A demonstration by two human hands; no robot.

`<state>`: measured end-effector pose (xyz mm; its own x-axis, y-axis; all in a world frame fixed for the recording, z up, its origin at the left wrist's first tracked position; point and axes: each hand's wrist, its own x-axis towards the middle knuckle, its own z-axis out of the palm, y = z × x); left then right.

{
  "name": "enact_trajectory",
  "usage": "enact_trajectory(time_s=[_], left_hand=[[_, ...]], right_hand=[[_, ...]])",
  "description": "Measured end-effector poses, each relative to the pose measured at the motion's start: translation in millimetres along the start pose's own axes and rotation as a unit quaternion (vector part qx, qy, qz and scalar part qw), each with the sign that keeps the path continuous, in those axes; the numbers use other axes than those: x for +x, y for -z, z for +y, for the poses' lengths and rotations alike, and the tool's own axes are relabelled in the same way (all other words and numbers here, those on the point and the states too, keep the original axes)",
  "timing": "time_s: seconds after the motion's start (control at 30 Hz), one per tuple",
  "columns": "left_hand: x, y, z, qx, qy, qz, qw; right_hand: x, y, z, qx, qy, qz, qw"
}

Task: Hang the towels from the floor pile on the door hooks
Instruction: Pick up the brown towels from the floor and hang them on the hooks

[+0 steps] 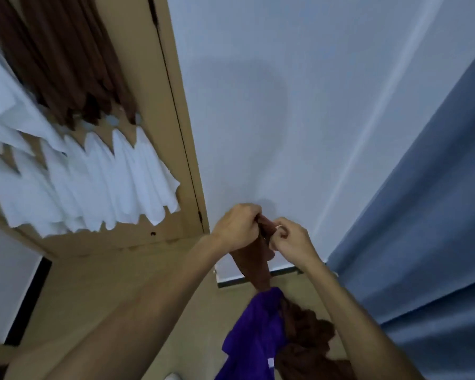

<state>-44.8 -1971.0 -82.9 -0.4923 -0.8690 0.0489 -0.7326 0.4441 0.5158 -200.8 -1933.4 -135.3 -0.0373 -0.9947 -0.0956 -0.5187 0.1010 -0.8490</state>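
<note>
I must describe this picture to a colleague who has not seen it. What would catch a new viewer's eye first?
First the two hands at the lower centre: the left hand and the right hand both grip the top of a brown towel before the pale wall. Below them lies the floor pile with a purple towel. At the upper left, white towels and brown towels hang on the door.

Hooks hidden behind hung towels at 9 o'clock; floor pile cropped at 6 o'clock.
</note>
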Motion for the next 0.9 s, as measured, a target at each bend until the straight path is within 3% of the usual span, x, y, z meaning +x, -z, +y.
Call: enact_trajectory(time_s=[0.1,0.17,0.27,0.37,0.47,0.53,0.6,0.77,0.9], left_hand=[[-9,54,12,-0.02,0.005,0.057,0.998],[-15,91,16,-0.019,0.01,0.096,0.995],[-29,140,8,-0.017,0.046,0.111,0.993],[-50,180,-13,0.049,0.141,0.102,0.984],[-74,207,-35,0.071,0.209,-0.031,0.975],[-89,222,-48,-0.041,0.253,-0.198,0.946],[-100,232,-58,-0.138,0.27,-0.248,0.92],[-105,243,-79,-0.09,0.189,0.009,0.978],[-106,251,-83,-0.142,0.071,0.051,0.986]], right_hand=[[3,12,-31,-0.079,0.005,-0.085,0.993],[7,14,-51,-0.124,0.009,-0.092,0.988],[14,12,-85,-0.124,0.036,-0.034,0.991],[20,5,-131,-0.066,0.084,0.031,0.994],[23,-13,-178,-0.004,0.133,0.039,0.99],[23,-29,-205,0.023,0.168,0.029,0.985],[22,-46,-228,0.058,0.181,0.006,0.982],[19,-79,-266,0.079,0.191,-0.055,0.977],[19,-86,-289,0.075,0.215,-0.078,0.971]])
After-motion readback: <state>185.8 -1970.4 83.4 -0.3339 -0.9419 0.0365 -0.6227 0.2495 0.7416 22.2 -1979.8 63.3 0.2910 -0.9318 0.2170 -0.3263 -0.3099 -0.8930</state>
